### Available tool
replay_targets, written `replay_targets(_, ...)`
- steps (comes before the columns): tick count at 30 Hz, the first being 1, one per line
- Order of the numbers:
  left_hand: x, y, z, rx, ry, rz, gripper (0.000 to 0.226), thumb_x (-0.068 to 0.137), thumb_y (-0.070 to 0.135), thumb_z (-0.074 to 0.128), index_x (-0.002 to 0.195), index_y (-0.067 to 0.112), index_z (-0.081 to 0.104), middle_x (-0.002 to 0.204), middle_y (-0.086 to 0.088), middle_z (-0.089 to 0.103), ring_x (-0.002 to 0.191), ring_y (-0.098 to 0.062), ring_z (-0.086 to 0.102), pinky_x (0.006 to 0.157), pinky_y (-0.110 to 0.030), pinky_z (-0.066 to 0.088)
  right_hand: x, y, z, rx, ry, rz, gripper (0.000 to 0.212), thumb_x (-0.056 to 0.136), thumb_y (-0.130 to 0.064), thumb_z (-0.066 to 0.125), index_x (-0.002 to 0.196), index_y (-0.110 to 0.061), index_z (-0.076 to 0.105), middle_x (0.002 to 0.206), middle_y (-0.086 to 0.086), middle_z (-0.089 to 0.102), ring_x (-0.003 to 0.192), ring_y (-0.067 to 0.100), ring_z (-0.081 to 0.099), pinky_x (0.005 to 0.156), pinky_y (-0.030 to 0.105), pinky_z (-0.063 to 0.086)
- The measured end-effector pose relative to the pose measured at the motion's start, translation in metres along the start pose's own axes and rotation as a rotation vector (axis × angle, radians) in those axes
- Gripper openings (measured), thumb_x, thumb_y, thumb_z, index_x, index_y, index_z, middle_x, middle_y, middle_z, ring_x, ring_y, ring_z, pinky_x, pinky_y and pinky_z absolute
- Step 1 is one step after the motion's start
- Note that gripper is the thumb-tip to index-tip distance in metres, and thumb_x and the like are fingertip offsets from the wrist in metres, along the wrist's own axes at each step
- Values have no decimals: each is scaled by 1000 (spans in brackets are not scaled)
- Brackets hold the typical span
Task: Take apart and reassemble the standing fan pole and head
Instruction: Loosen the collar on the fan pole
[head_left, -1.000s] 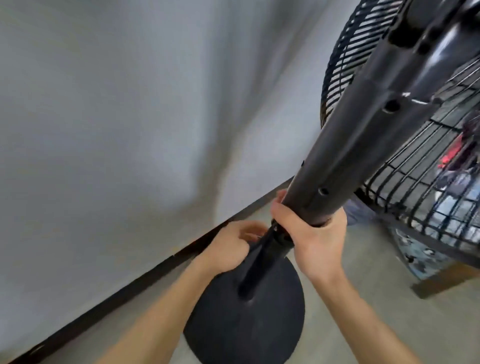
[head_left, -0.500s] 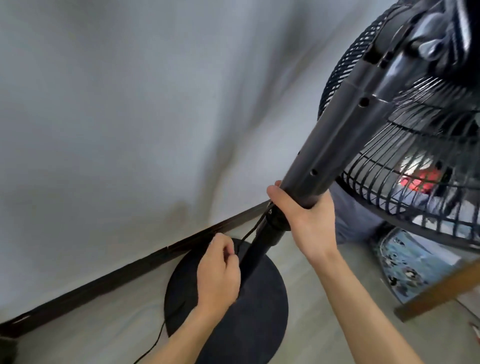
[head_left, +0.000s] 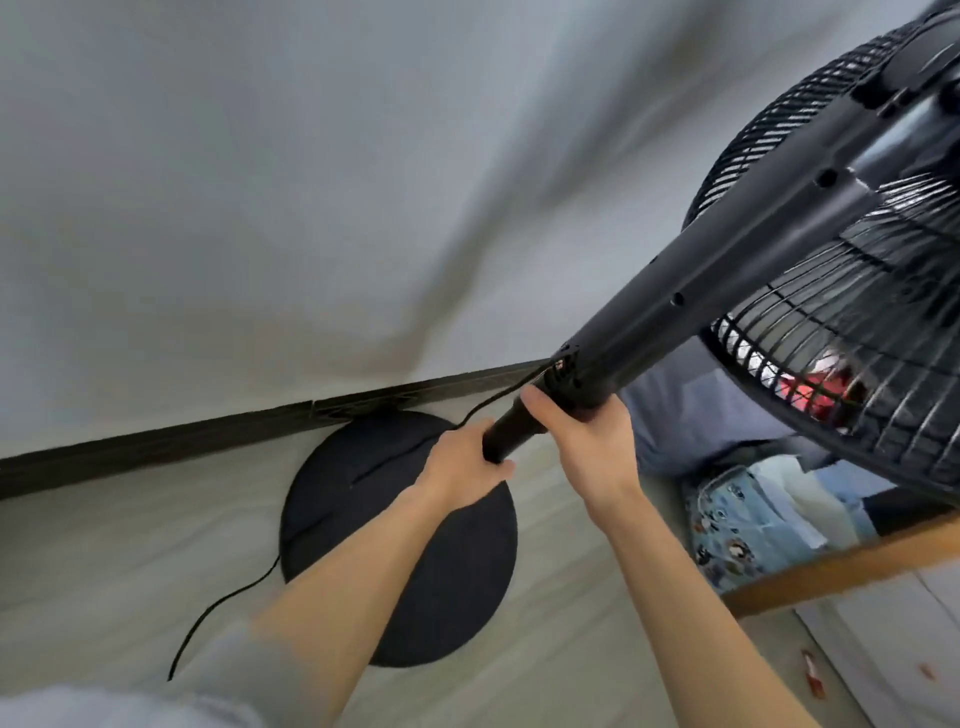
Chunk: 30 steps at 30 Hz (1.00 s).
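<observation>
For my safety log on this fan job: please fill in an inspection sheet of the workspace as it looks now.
Surface: pale floor; the round black base lies flat on it.
Job's things: thick black column, tilted, leads up to the fan head; a thin pole comes out below; its lower end is hidden.
Clutter: patterned blue cloth, wooden bar, small red item on the floor.
Hands: left hand grips the pole; right hand grips the column's lower end.
Cables: black cord runs from the column's end across the base onto the floor.
Surroundings: grey wall, dark baseboard.
</observation>
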<state>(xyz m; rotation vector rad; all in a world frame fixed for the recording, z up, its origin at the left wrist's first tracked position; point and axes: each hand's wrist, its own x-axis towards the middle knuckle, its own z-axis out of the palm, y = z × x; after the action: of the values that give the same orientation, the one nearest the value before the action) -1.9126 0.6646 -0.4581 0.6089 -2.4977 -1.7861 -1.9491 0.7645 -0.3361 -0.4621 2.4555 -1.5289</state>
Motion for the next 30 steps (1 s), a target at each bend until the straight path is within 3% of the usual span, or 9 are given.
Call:
replay_targets(6, 10, -9, 12, -135, 41, 8, 26, 77, 6, 61, 70, 28, 48, 65, 4, 57, 59, -14, 53, 54, -27, 35, 15, 10, 19, 87, -22, 53, 17, 77, 7, 74, 76, -8, 67, 71, -4, 67, 67, 2, 63, 64, 16, 52)
replay_targets(9, 13, -13, 12, -151, 20, 31, 32, 78, 7, 63, 70, 34, 47, 65, 9, 55, 59, -10, 53, 55, -26, 35, 22, 19, 19, 192, -88, 59, 29, 74, 12, 70, 73, -17, 69, 81, 5, 67, 79, 12, 64, 75, 31, 53)
replay_targets(13, 16, -13, 10, -162, 10, 49, 36, 78, 6, 66, 67, 34, 47, 63, 9, 54, 57, -10, 52, 55, -26, 38, 29, 23, 13, 256, -229, -5, 35, 64, 6, 68, 67, -29, 74, 83, -3, 69, 92, 22, 63, 93, 44, 51)
replay_targets(17, 20, -13, 11, -142, -15, 50, 27, 74, 8, 67, 68, 27, 49, 65, 4, 55, 57, -13, 52, 53, -26, 38, 43, 21, -2, 322, -494, 26, 44, 62, 14, 67, 71, -29, 72, 81, -1, 66, 88, 23, 62, 90, 44, 49)
replay_targets(19, 21, -13, 10, -143, -31, 44, 28, 74, 7, 67, 68, 28, 49, 63, 6, 54, 54, -10, 51, 53, -24, 38, 38, 21, 4, 305, -381, -12, 37, 67, 11, 72, 72, -25, 72, 80, -2, 68, 87, 21, 63, 88, 42, 51)
replay_targets(23, 18, -16, 12, -215, 8, 60, 42, 77, 3, 68, 57, 31, 42, 48, 16, 49, 47, -3, 44, 52, -19, 32, 18, 31, 44, 242, 237, -23, 22, 74, -6, 85, 85, 0, 68, 79, 2, 73, 76, 11, 69, 75, 26, 57)
replay_targets(25, 16, -18, 12, -234, 5, 47, 44, 76, 3, 69, 55, 32, 43, 47, 17, 48, 47, -3, 44, 53, -18, 33, 16, 33, 54, 279, 312, -4, 20, 74, -4, 84, 81, -2, 65, 73, 0, 70, 70, 7, 67, 69, 23, 56)
replay_targets(27, 15, -17, 7, -233, -28, 35, 42, 73, 0, 68, 57, 31, 45, 56, 12, 50, 53, -6, 46, 56, -24, 36, 18, 28, 47, 286, 200, -9, 21, 73, 10, 76, 72, -6, 62, 65, -3, 64, 63, 6, 62, 62, 22, 53)
replay_targets(30, 13, -12, 0, -196, -88, 18, 37, 73, -1, 65, 64, 29, 46, 62, 5, 49, 54, -10, 46, 55, -26, 36, 26, 21, 19, 270, -259, -61, 33, 66, 14, 71, 69, -19, 69, 75, 0, 65, 81, 20, 61, 78, 36, 52)
